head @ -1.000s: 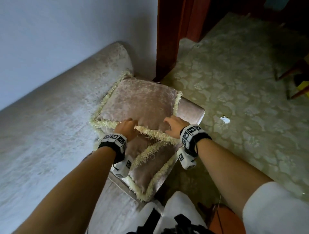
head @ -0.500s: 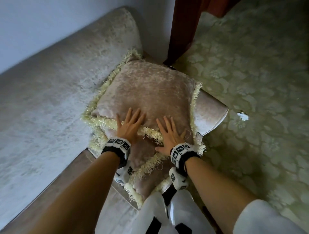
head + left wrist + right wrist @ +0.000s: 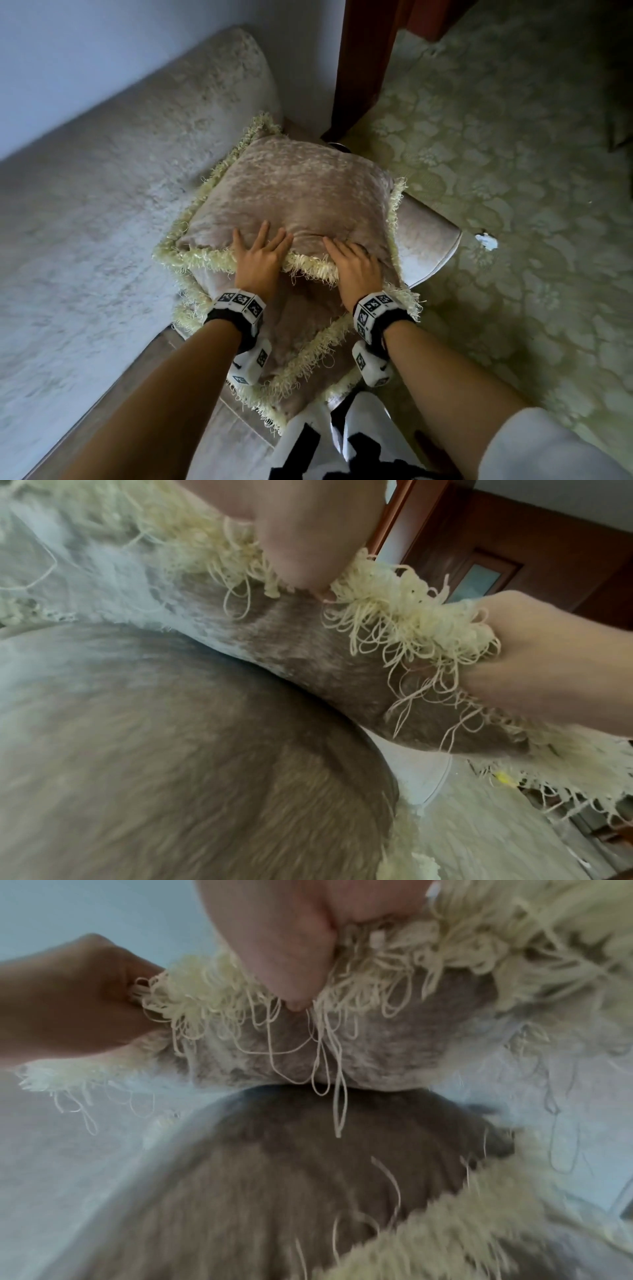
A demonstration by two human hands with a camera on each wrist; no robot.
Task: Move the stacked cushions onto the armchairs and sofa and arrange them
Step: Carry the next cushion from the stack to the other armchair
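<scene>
Head view showing left hand (image 3: 257,263) and right hand (image 3: 356,270) pinching top cushion (image 3: 294,192) by its near fringe, fingers above, thumbs beneath, probably lifting it off lower cushion (image 3: 301,335).

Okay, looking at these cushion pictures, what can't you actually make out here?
- How many cushions are stacked: in the head view the top cushion and the lower cushion cover whatever lies beneath.
- Thumbs of the left hand and right hand: head view, hidden under the fringe.
- Lower cushion's surface: blurred in both wrist views.
- White scrap on the carpet: too small to identify.
</scene>
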